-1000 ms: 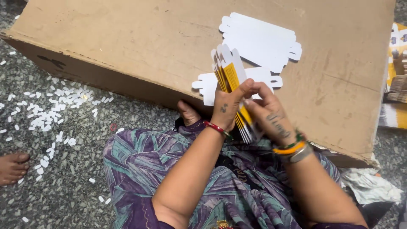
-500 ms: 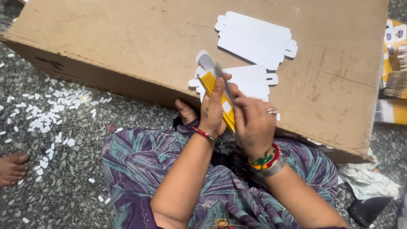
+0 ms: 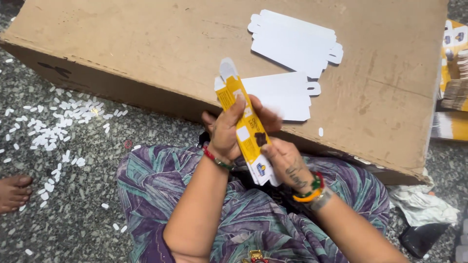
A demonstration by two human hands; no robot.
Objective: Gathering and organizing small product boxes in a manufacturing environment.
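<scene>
A slim stack of flat yellow printed cardboard carton blanks with white tabs (image 3: 246, 129) stands tilted above the lap. The left hand (image 3: 228, 131) wraps its upper half, fingers curled shut around it. The right hand (image 3: 287, 163) grips the lower end, apparently pinching it; its fingertips are blurred.

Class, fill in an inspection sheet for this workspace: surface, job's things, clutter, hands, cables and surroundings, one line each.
Surface: large flattened cardboard box on a speckled stone floor.
Job's things: yellow carton blank held in both hands; two white blanks lying on the cardboard.
Clutter: white paper scraps scattered on the floor.
Hands: left hand and right hand both grip the yellow blank.
Cables: nothing seen.
Surroundings: stacked blanks at right; another person's foot at left.
</scene>
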